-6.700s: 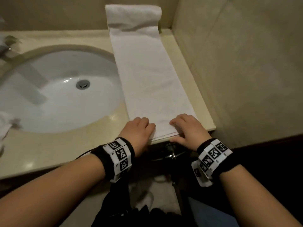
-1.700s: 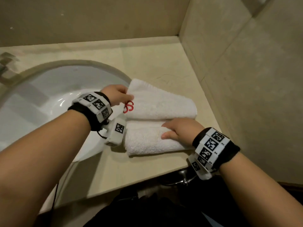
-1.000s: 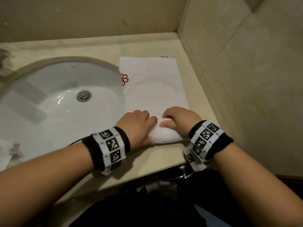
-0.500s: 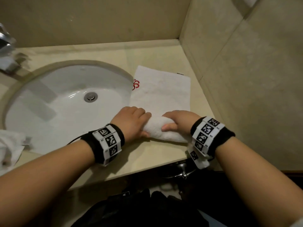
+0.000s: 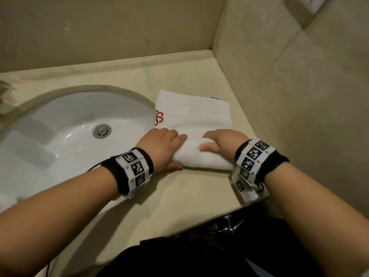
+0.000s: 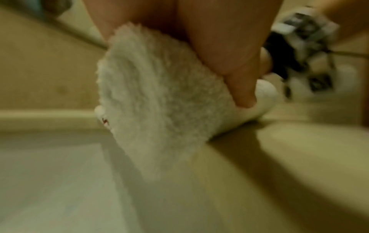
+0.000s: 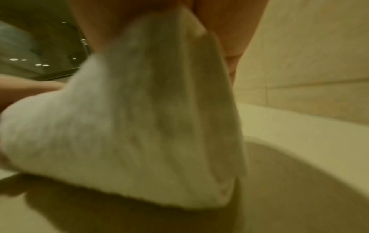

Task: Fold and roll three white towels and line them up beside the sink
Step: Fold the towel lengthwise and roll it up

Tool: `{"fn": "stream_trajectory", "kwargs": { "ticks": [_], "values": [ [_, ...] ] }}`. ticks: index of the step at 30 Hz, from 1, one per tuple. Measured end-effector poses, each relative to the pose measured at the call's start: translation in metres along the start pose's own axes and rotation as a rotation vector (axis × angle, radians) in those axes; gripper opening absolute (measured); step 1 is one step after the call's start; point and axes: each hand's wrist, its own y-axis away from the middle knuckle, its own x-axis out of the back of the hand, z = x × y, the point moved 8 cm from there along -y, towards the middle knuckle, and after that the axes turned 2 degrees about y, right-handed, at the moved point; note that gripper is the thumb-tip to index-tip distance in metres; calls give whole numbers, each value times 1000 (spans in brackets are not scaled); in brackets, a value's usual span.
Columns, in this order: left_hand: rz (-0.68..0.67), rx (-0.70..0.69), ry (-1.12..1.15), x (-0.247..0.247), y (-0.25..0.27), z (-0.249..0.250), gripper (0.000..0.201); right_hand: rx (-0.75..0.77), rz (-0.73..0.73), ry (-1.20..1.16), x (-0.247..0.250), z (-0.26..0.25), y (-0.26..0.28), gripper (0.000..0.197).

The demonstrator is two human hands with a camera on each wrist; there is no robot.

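Observation:
A white towel (image 5: 194, 114) with a red emblem lies folded on the beige counter right of the sink (image 5: 60, 136). Its near end is wound into a thick roll (image 5: 196, 156), and the far part still lies flat. My left hand (image 5: 162, 148) grips the roll's left end, thumb under and fingers over. My right hand (image 5: 220, 143) grips the right end the same way. The left wrist view shows the roll's fuzzy end (image 6: 159, 97) under my left thumb (image 6: 237, 78). In the right wrist view the roll (image 7: 139, 118) fills the frame beneath my right hand.
The counter (image 5: 179, 196) ends in a front edge close to my body. A tiled wall (image 5: 299, 96) closes the right side and another runs along the back. The sink drain (image 5: 101, 131) sits mid-basin. A bit of white cloth (image 5: 6, 198) shows at the far left edge.
Over the last second both hands have rolled the towel's near end away from me. The roll has grown thicker and the flat part shorter.

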Motion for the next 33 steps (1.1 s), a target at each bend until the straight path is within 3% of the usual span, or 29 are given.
{"fn": "stream_trajectory", "kwargs": {
  "ticks": [3,5,7,11,13,15,18,21,23,26,27,29,31,33],
  "values": [
    [-101,-26,338,7,-21,-19,65,81,374,172,23,-7,18,59],
    [-226,-14,501,5,-31,-30,59,190,427,262,20,-13,27,69],
    [-260,10,500,5,-36,-33,62,143,329,266,15,-6,19,69],
    [7,-26,42,23,-36,-33,90,-22,74,30,26,10,-16,50],
    [15,-42,-76,21,-38,-35,94,-41,-20,-80,31,13,-30,46],
    [-25,-32,-10,23,-48,-44,82,-28,51,15,40,14,-34,50],
    [-199,4,252,21,-72,-58,71,69,357,287,51,4,-18,72],
    [-415,13,419,14,-84,-58,71,65,364,264,39,5,-17,81],
    [-358,28,416,19,-86,-62,70,25,312,216,43,11,-33,71],
    [-9,-14,86,39,-79,-63,84,-19,272,63,60,26,-53,63],
    [46,-47,-37,40,-76,-57,91,-50,262,-13,64,33,-56,59],
    [20,-49,-101,35,-75,-55,97,-94,192,-146,68,40,-63,52],
    [-39,-12,72,35,-83,-64,85,-105,99,-186,67,39,-69,44],
    [-195,-22,317,26,-93,-69,75,-107,83,-95,69,34,-69,44]
  ]
}}
